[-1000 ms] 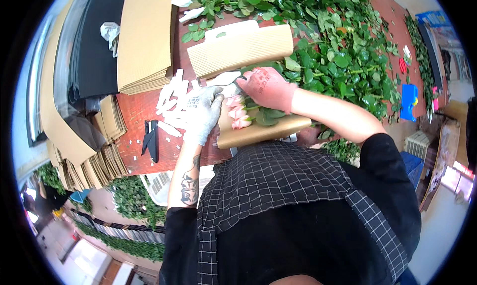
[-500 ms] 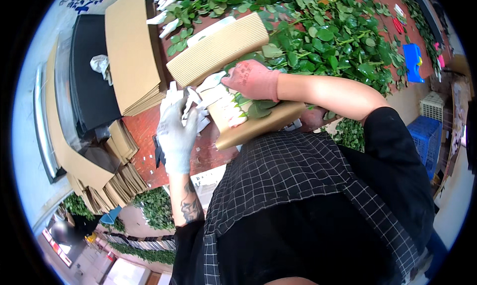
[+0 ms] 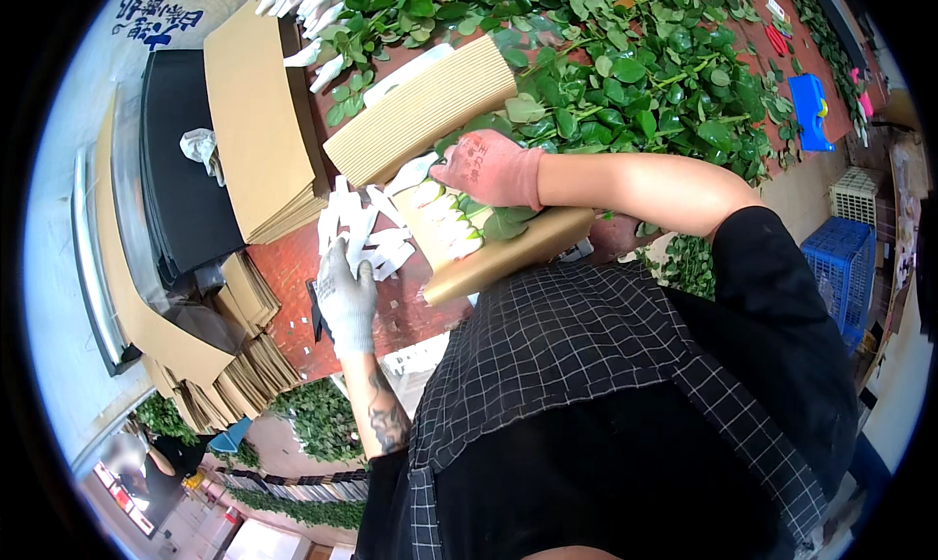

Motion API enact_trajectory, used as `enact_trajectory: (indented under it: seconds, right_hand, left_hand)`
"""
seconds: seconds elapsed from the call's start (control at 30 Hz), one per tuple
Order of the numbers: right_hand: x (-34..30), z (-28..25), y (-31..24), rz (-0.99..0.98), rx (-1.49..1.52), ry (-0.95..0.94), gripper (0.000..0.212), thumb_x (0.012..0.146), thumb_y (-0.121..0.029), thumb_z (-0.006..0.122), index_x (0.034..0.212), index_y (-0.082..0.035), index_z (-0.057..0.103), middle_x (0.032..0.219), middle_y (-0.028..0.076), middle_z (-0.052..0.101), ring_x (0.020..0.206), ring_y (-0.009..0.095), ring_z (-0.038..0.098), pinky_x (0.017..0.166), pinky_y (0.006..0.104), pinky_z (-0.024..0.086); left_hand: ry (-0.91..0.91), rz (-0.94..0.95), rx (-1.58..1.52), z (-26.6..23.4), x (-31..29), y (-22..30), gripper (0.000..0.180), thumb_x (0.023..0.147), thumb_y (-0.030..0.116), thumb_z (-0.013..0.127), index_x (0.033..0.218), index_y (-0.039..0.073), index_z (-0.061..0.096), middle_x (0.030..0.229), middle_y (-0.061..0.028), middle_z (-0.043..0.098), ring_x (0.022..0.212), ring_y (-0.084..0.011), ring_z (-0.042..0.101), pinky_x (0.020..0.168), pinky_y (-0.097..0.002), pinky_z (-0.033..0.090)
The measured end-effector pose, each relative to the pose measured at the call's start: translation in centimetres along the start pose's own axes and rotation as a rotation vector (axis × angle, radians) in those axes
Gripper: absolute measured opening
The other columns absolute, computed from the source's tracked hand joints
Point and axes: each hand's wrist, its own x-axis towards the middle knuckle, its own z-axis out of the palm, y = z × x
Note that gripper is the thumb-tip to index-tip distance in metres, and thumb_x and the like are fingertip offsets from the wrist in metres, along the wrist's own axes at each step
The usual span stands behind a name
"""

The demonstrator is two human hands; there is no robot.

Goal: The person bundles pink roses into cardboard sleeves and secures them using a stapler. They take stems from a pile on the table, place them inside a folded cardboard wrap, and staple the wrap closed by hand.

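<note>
We note: left hand (image 3: 345, 301), frame centre-left, fingers closed on white paper strips (image 3: 360, 230). Right hand (image 3: 489, 167) fingers press leafy stems (image 3: 461, 223) onto cardboard sheet (image 3: 508, 252), just right of strips; long axis diagonal.

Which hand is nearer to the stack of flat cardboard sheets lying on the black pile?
Left. The left hand, in a grey glove, is just below the cardboard stack, among white paper strips. The right hand is farther right, pressing leafy stems onto a corrugated sheet.

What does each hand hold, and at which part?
The left hand grips white paper strips at their lower ends. The right hand presses on green leafy stems, apparently without gripping.
</note>
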Motion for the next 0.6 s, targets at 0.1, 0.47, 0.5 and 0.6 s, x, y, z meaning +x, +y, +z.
enact_trajectory:
  seconds: [0.1, 0.47, 0.5, 0.6]
  right_hand:
    - [-0.2, 0.7, 0.3, 0.008, 0.035, 0.021, 0.015, 0.085, -0.012, 0.051, 0.098, -0.007, 0.057, 0.083, 0.012, 0.063, 0.079, 0.028, 0.066, 0.068, 0.0394, 0.051]
    - [0.2, -1.3, 0.2, 0.053, 0.031, -0.013, 0.019, 0.084, -0.01, 0.054, 0.099, -0.006, 0.064, 0.085, 0.012, 0.068, 0.086, 0.028, 0.069, 0.07, 0.0404, 0.055]
    - [0.1, -0.9, 0.1, 0.013, -0.021, 0.026, 0.019, 0.083, -0.011, 0.054, 0.099, -0.007, 0.063, 0.082, 0.01, 0.066, 0.084, 0.026, 0.068, 0.069, 0.0391, 0.054]
    - [-0.2, 4.3, 2.5, -0.323, -0.084, 0.654, 0.009, 0.082, -0.013, 0.052, 0.086, -0.01, 0.059, 0.067, 0.005, 0.056, 0.067, 0.018, 0.058, 0.064, 0.0311, 0.049]
  left_hand:
    - [-0.204, 0.107, -0.295, -4.7, 0.6, 9.5, 0.041, 0.082, 0.021, 0.066, 0.116, -0.001, 0.061, 0.121, -0.0198, 0.06, 0.115, -0.0354, 0.057, 0.099, -0.0408, 0.044]
    - [-0.332, 0.422, -0.136, -1.1, -0.2, 12.9, 0.053, 0.084, 0.031, 0.061, 0.12, -0.006, 0.051, 0.13, -0.0312, 0.046, 0.115, -0.0443, 0.051, 0.097, -0.0468, 0.041]
    - [-0.299, 0.443, -0.168, -1.5, -0.3, 12.9, 0.053, 0.085, 0.031, 0.06, 0.122, -0.006, 0.051, 0.132, -0.031, 0.045, 0.115, -0.0444, 0.051, 0.098, -0.0463, 0.041]
    - [-0.489, 0.351, -0.22, -2.6, 0.5, 13.6, 0.063, 0.084, 0.036, 0.064, 0.126, -0.008, 0.049, 0.134, -0.0327, 0.044, 0.125, -0.043, 0.045, 0.105, -0.0453, 0.037]
